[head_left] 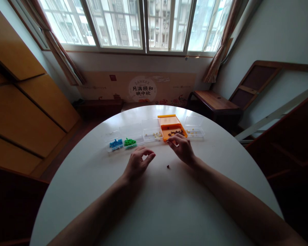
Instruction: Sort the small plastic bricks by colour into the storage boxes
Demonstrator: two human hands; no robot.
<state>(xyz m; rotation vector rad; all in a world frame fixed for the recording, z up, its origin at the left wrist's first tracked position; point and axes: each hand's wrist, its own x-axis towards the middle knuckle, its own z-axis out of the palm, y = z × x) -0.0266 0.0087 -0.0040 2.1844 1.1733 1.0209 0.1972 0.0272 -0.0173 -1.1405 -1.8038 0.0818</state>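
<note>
- The right hand [182, 149] sits just right of the frame's centre, at the near edge of the orange box [172, 127]; its fingers are curled downward, and whether they pinch anything cannot be told.
- The orange box stands open on the round white table [92, 177], with small dark pieces [176, 132] in its front part.
- The left hand [138, 162] rests on the table at the centre of the frame, thumb and forefinger bent towards each other with a gap between them, holding nothing visible.
- A single dark piece [167, 166] lies on the table between the two hands, touching neither.
- Left of the orange box stands a row of clear boxes: one with blue pieces [115, 143], one with green pieces [129, 141], one with pale pieces [157, 135].
- Another clear box [194, 128] stands just right of the orange one.
</note>
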